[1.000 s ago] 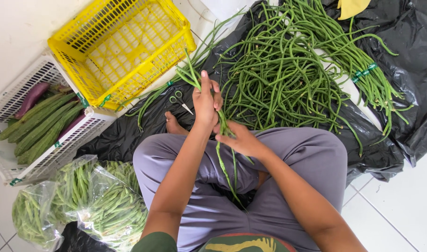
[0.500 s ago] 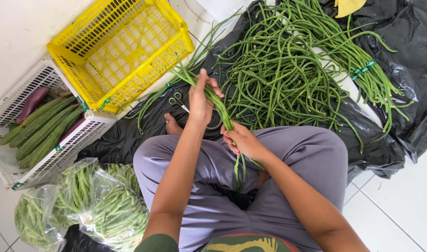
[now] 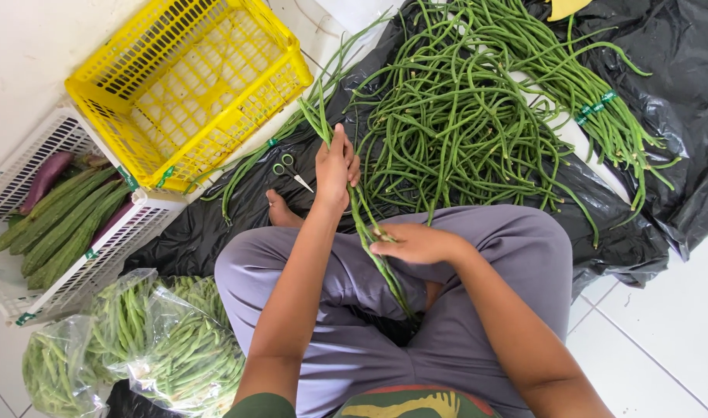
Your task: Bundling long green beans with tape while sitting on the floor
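- A small bunch of long beans is held over the lap, upper ends fanned toward the heap, lower ends hanging down between the knees.
- Compared with a second ago, the bunch is drawn tighter and straighter; loose strands are now gathered into one bundle, so the bunch is judged nearly evened up.
- The left hand is wrapped around the upper part of the bunch, fingers closed on it; it is shifted only slightly since the earlier frames.
- The right hand is moved a little up the stems, pinching the bunch lower down, thumb and fingers pressed on it.
- Small scissors lie untouched on the black plastic sheet, just beside the left hand.
- A large heap of loose beans is spread ahead on the sheet.
- An empty yellow crate and a white crate of gourds sit at left; bagged green beans are near the left knee.
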